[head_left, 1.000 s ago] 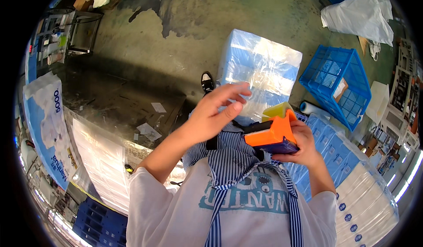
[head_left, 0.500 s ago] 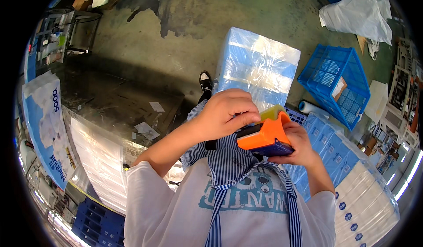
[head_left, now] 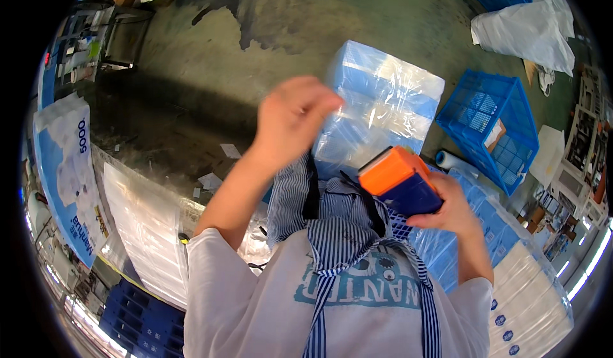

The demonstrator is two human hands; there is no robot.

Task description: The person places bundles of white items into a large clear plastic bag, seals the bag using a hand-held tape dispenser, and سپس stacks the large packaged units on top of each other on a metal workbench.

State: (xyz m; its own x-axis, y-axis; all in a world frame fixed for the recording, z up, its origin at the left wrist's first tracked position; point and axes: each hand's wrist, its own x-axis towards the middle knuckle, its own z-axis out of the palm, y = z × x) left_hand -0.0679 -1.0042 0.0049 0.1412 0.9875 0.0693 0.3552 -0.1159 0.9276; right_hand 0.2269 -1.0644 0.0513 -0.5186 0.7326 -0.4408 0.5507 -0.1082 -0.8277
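My right hand [head_left: 450, 208] grips an orange and dark blue tape dispenser [head_left: 405, 180] in front of my waist, tilted, with its orange end toward my left. A small bit of its yellowish tape roll shows at the far side. Raised away from the dispenser, my left hand [head_left: 290, 119] is closed in a pinch and slightly blurred by motion; whatever lies between its fingers cannot be made out. Beyond both hands stands a blue and white bundle [head_left: 389, 93] in shiny clear wrap, partly overlapped in view by my left fingertips.
On the right are a blue plastic crate [head_left: 491, 125], a film roll [head_left: 454, 161] and wrapped packs [head_left: 523, 294]. To the left stand white wrapped goods [head_left: 137, 224], a large printed pack [head_left: 70, 173] and a dark blue pallet [head_left: 140, 323]. Paper scraps [head_left: 211, 180] lie about.
My left hand has moved up and away from the tape dispenser. My right hand has turned the dispenser, so more of its dark blue side shows and less of the tape roll.
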